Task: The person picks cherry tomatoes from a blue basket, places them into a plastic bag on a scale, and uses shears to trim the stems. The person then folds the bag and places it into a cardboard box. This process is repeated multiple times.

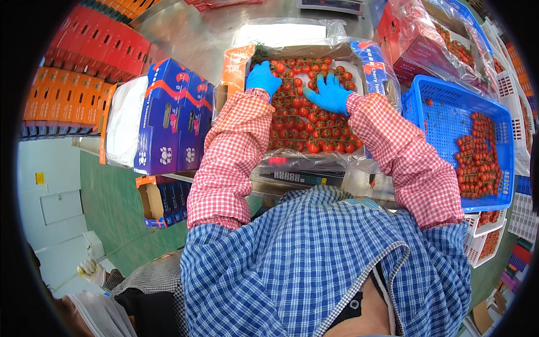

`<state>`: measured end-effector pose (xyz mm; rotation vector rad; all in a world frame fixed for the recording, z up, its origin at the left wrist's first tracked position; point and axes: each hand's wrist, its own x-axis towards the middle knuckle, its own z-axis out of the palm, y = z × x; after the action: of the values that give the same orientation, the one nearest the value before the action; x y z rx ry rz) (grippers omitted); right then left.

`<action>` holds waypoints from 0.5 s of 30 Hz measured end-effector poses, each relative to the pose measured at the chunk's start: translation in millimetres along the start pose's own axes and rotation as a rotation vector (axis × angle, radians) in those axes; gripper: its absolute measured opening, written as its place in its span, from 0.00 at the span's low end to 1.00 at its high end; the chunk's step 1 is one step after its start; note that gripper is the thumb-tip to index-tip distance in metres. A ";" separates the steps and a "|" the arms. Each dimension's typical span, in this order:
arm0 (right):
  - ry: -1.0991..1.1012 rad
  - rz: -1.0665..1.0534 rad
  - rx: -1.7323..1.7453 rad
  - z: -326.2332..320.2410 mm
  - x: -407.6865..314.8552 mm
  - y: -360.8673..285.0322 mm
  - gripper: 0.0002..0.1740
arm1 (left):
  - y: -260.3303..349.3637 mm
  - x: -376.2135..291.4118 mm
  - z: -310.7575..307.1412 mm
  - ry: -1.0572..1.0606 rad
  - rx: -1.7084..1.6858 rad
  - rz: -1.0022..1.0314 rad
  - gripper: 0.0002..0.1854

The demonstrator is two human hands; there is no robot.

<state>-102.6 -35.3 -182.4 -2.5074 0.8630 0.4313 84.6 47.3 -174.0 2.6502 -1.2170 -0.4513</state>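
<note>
Both hands wear blue gloves and rest over a cardboard box (238, 63) lined with clear plastic. Vine cherry tomatoes (294, 122) fill most of that box, with white lining paper showing at its upper right. My left hand (263, 79) is at the box's far left corner, fingers curled down on the tomatoes; whether it grips any is hidden. My right hand (328, 92) lies palm down on the tomatoes right of the middle, its fingers spread. Under the near side of the box is a digital scale (294, 177) with a red display and a keypad.
A blue plastic crate (442, 90) with tomato trusses is at the right, a plastic-lined red carton (417, 54) beyond it. Purple cherry tomato cartons (168, 118) stand left, near stacked red cartons (97, 42). A masked co-worker (147, 274) is at lower left; another scale (330, 6) is at the far edge.
</note>
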 end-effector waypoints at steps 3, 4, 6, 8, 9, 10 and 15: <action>0.061 0.083 0.020 1.5 -5.0 -3.7 0.56 | -1.6 0.8 0.5 0.037 0.022 0.035 0.39; 0.076 0.059 -0.007 -1.5 -5.7 0.2 0.53 | -4.8 2.8 1.4 0.068 0.032 0.047 0.38; 0.244 -0.029 -0.049 -5.0 -2.9 8.8 0.38 | -9.3 6.2 6.3 0.134 -0.133 0.186 0.25; 0.638 -0.367 -0.092 -6.5 0.7 19.9 0.27 | -8.5 4.8 11.2 0.100 0.151 0.258 0.14; 0.759 -0.487 -0.094 -4.4 5.1 24.6 0.23 | -9.3 1.8 13.4 0.030 0.118 0.209 0.16; 0.608 -0.520 -0.087 -8.0 6.9 38.4 0.24 | -0.7 0.8 17.3 0.178 0.119 0.177 0.11; 0.204 -0.332 -0.001 -23.4 31.1 93.1 0.32 | 25.1 4.5 34.9 0.325 -0.016 0.076 0.13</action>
<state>-135.3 -128.1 -204.9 -2.6609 0.4991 0.0672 57.5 26.1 -200.2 2.5244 -1.1970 -0.0153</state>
